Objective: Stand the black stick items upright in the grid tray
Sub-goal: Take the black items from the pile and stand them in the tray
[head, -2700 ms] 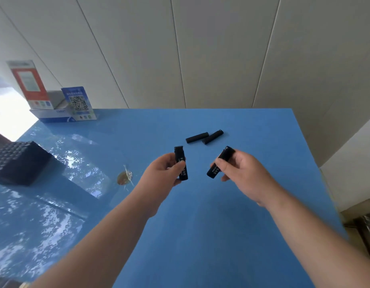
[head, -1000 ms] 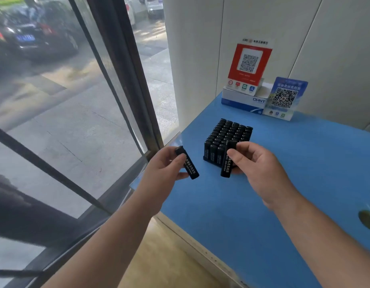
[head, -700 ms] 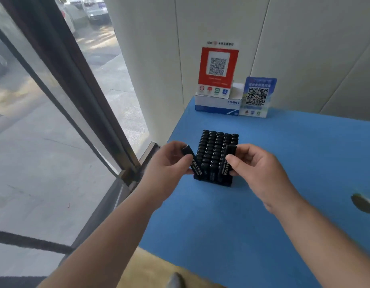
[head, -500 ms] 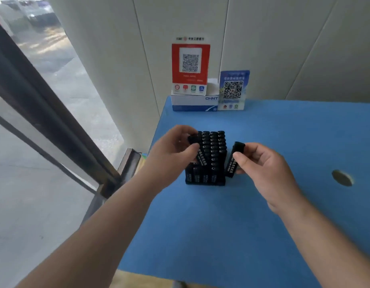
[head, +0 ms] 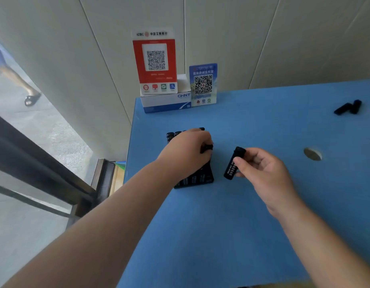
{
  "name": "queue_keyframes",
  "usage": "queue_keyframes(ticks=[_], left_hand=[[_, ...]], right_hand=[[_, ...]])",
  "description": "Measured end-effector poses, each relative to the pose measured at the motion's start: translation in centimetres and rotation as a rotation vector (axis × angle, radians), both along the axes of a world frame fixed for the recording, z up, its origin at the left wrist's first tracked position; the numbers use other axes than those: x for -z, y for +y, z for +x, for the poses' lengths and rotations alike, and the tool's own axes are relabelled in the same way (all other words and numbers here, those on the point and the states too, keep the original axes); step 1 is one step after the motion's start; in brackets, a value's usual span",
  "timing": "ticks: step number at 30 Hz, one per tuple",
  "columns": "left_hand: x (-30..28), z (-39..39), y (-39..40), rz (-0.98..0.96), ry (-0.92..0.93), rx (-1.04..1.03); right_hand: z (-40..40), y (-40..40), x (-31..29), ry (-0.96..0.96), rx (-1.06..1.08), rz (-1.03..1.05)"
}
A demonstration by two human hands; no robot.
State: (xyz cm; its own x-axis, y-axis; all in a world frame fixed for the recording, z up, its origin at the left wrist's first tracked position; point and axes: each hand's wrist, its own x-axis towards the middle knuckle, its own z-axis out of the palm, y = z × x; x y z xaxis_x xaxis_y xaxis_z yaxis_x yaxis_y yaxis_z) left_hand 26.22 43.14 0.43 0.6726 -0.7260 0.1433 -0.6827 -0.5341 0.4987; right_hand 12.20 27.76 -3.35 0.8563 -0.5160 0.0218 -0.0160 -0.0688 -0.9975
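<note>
From the head view, the left hand [head: 185,151] lay curled over the black grid tray [head: 197,179] packed with upright black sticks, fingertips bunched down on one black cap [head: 207,147] near the tray's right side; whether it actually gripped that stick could not be told, as the hand hid most of the tray. A few stick tops [head: 173,134] peeked out beyond the knuckles; the full count was hidden. The right hand [head: 263,170] hovered just right of the tray, thumb and fingers pinched around one black stick with white lettering [head: 234,163], held nearly upright and slightly tilted, clear of the smooth blue tabletop [head: 232,235]. Two more loose black sticks [head: 347,107] lay touching near the far right edge. The tray sat close to the table's left edge. At the back left corner stood one red QR sign [head: 155,63], one blue QR sign [head: 203,84] and one white-and-blue box [head: 165,101]. One round hole [head: 312,154] broke the surface to the right; the near half of the table lay open.
</note>
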Motion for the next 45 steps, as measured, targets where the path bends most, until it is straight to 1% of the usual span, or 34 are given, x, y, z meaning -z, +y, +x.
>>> queue_keyframes(ticks=[3,5,9,10,14,18,21,23,29,33,35,40,43,45], left_hand=[[0.0,-0.2,-0.4,0.121,-0.046,0.023],[-0.2,-0.3,-0.7,0.151,-0.061,0.007],[0.0,-0.4,-1.1,0.236,-0.195,0.000],[0.1,-0.5,-1.2,0.240,-0.200,-0.001],[0.2,-0.4,-1.3,0.178,-0.103,-0.058],[0.4,-0.3,-0.8,0.071,-0.061,-0.036],[0.9,-0.1,0.3,-0.042,-0.005,-0.131],[1.2,0.0,1.1,-0.080,0.027,-0.192],[1.6,-0.5,2.0,-0.167,0.063,-0.247],[1.8,-0.6,2.0,-0.174,0.047,-0.251],[1.8,-0.7,2.1,-0.144,0.014,-0.264],[1.7,-1.1,2.5,-0.150,0.004,-0.276],[1.7,-1.2,2.9,-0.132,-0.044,-0.263],[1.7,-1.5,3.0,-0.124,-0.073,-0.260]], right_hand=[[0.2,0.2,0.3,0.010,-0.012,0.004],[0.4,0.2,0.4,-0.002,-0.019,0.002],[0.6,-0.1,0.8,-0.013,0.012,-0.033],[0.6,-0.2,0.9,-0.012,0.012,-0.042],[0.9,-0.6,1.3,0.002,-0.018,-0.060],[2.0,-0.8,1.6,0.026,-0.076,-0.129],[3.0,-0.8,1.8,0.047,-0.108,-0.229],[3.7,-0.7,2.0,0.058,-0.123,-0.277],[4.8,-0.5,2.7,0.080,-0.178,-0.364],[5.1,-0.3,2.7,0.076,-0.248,-0.442],[5.2,-0.2,2.7,0.073,-0.241,-0.507],[5.0,-0.3,3.1,0.095,-0.171,-0.558],[4.9,0.1,3.1,0.111,-0.180,-0.620],[4.8,0.4,3.1,0.125,-0.174,-0.613]])
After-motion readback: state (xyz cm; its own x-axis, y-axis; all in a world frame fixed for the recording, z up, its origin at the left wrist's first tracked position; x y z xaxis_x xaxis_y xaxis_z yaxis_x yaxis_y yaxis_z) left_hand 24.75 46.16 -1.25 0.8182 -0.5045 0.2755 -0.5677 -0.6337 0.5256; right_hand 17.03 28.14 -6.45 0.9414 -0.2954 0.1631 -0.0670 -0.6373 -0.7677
